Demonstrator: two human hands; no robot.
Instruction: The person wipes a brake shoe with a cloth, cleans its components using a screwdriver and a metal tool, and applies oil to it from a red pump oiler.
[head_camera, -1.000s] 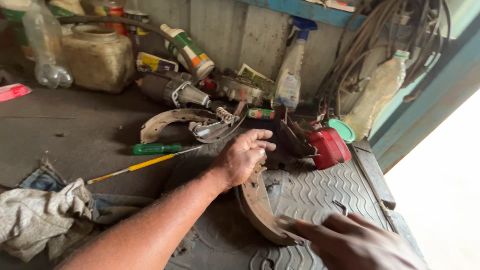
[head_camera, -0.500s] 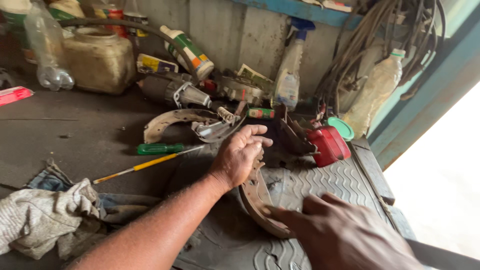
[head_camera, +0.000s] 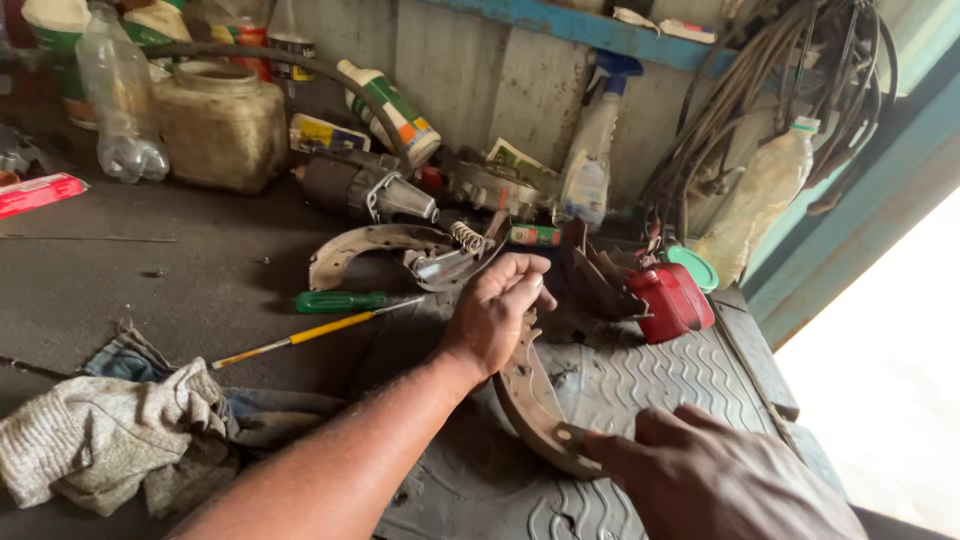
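Rusty brake shoe pinned on the rubber mat: left hand curled over its top, right hand pinching the lower end; spring seemingly unattached.

Both hands grip a rusty brake shoe; green screwdriver nearby.

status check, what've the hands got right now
Left hand grips top end of curved brake shoe. Right hand pinches its lower end. Shoe lies on rubber mat; red can close by.
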